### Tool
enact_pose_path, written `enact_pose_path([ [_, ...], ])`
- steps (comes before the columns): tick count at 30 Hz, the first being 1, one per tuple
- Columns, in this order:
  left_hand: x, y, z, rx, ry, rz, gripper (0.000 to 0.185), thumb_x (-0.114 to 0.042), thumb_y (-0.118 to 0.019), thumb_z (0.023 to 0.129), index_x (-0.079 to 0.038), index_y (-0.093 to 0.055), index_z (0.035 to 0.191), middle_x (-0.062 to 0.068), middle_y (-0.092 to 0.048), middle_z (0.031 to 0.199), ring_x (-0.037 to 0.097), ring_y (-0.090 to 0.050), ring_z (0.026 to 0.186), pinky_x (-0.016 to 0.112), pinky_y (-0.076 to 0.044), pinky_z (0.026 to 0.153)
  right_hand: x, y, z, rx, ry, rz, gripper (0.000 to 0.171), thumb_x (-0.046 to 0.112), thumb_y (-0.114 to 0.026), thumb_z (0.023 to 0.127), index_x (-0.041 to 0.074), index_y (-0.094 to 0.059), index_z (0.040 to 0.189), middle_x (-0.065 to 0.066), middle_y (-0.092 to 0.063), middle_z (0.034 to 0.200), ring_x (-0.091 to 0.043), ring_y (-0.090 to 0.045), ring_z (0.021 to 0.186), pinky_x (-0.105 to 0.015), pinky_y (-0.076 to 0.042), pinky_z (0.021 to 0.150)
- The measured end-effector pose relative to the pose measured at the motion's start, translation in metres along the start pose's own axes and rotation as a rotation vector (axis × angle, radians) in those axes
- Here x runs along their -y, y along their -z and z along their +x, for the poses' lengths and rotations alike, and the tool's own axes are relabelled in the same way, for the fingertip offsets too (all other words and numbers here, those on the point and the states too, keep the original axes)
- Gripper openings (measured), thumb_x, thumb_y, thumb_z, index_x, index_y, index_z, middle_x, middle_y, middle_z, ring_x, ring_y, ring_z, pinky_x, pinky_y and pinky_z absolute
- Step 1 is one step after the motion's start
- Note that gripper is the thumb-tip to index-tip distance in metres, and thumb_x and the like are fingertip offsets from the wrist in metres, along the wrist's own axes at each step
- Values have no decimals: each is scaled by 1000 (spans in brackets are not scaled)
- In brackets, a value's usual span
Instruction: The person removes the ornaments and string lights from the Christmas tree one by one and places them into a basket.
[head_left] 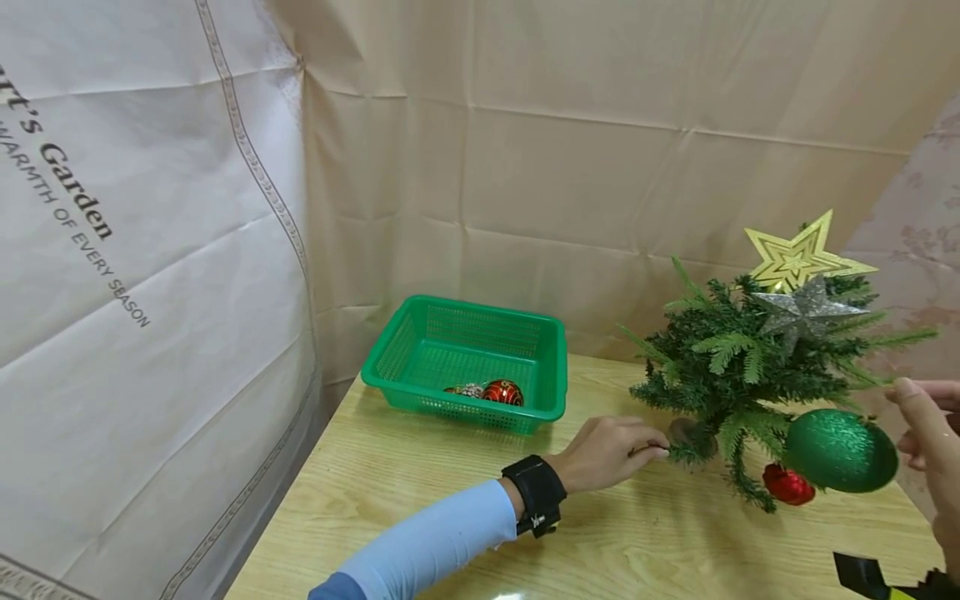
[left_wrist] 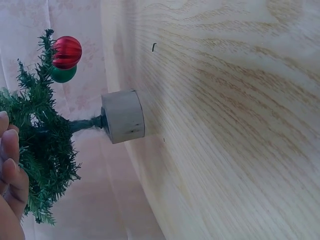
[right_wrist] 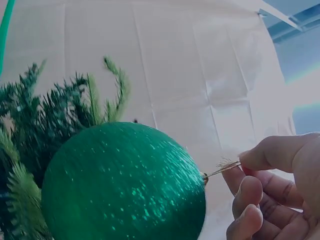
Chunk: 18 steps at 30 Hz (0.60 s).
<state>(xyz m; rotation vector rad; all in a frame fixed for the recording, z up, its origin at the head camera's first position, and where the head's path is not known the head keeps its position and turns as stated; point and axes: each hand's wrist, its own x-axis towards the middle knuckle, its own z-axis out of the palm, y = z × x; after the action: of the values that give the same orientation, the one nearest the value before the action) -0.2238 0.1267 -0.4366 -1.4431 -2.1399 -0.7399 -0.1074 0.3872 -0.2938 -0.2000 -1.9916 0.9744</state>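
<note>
Green bauble (head_left: 842,450) is held in mid-air on R side of the tree (head_left: 705,367), just L of the R hand (head_left: 933,425); its gold loop (right_wrist: 217,171) is pinched w/ thumb & fingertip and drawn straight, cap turned toward that hand. Being round, no long axis; loop's line is prob. what counts. Contact w/ foliage can't be told. By the L hand (head_left: 606,454), farther off across the tree, a low branch tip (head_left: 686,454) is pinched
</note>
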Motion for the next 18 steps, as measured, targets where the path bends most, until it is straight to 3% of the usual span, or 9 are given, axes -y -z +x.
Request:
enact_pose_path([
  [3,1,2,0,-11,-4,-2,20,-28,-56,98,-22,-69,111,-13,-65,97,-13,-46,69,3,-32,57,10,-5,-5,13,65,43,21,5,-58,95,23,-67,100,21,-53,75,1,-42,53,-11,-33,49],
  [4,1,3,1,-14,-8,-3,20,-28,-56,98,-21,-69,112,-12,-66,97,-13,-47,69,3,-33,57,28,-8,-11,14,73,63,25,1,-58,94,24,-66,99,22,-54,75,1,-42,53,-10,-34,50],
  [6,1,4,1,-21,-14,-3,21,-27,-56,98,-21,-69,113,-12,-66,98,-13,-48,69,3,-33,58,33,-12,-13,21,76,82,22,0,-60,93,20,-67,100,20,-55,74,1,-43,51,-11,-34,49],
  [11,2,9,3,-47,-13,-51,23,-25,-56,98,-17,-68,116,-8,-67,102,-10,-50,71,4,-33,58,42,-21,-18,73,-81,81,16,8,-62,93,15,-66,106,12,-57,80,-4,-46,53,-15,-36,49],
  [14,4,14,4,-87,0,-65,22,-25,-56,98,-18,-69,114,-7,-67,103,-9,-52,73,4,-34,61,44,-25,-22,132,-146,11,18,18,-61,95,17,-63,113,12,-56,88,-6,-49,60,-16,-39,54],
  [18,7,23,8,-155,33,-114,21,-24,-56,99,-16,-69,113,-8,-65,89,-6,-46,63,8,-31,57,45,-32,-28,177,-138,-78,24,27,-61,94,19,-62,118,12,-57,92,-8,-52,67,-19,-41,62],
])
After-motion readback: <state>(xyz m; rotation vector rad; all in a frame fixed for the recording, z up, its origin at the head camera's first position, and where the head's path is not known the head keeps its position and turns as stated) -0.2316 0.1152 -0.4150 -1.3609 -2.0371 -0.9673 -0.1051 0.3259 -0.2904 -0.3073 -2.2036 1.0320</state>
